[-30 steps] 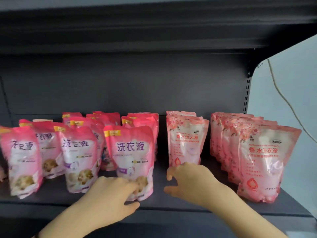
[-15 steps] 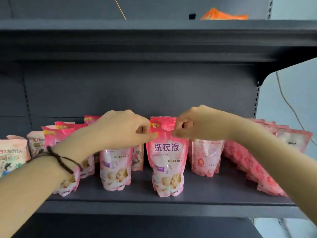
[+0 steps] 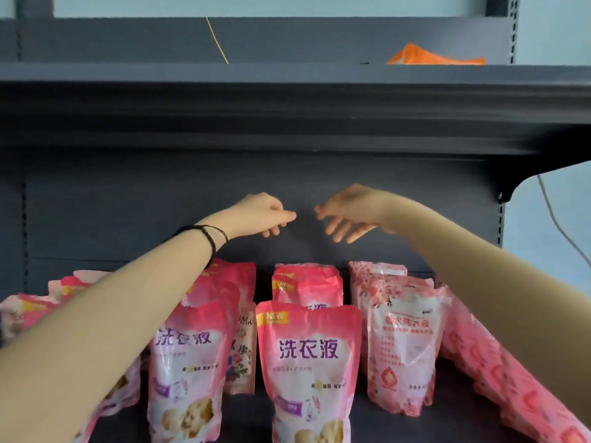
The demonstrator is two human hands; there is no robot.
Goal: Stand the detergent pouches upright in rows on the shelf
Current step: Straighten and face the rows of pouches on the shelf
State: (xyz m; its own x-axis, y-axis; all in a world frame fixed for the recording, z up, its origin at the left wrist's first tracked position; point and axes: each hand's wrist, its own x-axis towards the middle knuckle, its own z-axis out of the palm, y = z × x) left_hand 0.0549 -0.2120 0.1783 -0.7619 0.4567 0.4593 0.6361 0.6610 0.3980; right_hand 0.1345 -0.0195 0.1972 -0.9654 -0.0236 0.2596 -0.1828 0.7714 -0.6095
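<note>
Pink detergent pouches stand upright in rows on the dark shelf [image 3: 243, 420]. A pouch with purple lettering [image 3: 308, 372] stands at the front centre, with more of its kind behind it [image 3: 305, 287]. Another row of the same kind [image 3: 188, 362] stands to its left, and paler rose-patterned pouches [image 3: 401, 343] to its right. My left hand [image 3: 265, 215] and my right hand [image 3: 347, 215] hover side by side above the rows, in front of the shelf's back panel. Both hold nothing; their fingers hang loosely, pointing down.
The shelf above [image 3: 287, 100] overhangs just over my hands, with an orange packet [image 3: 431, 55] lying on top. A further leaning row of rose-patterned pouches [image 3: 511, 378] fills the right end. More pouches [image 3: 28, 311] stand at the far left. A bracket [image 3: 511, 190] ends the shelf on the right.
Both hands have let go of the top edge of the front centre pouch and risen above the rows. The view has tilted upward, and the pouch stays standing.
</note>
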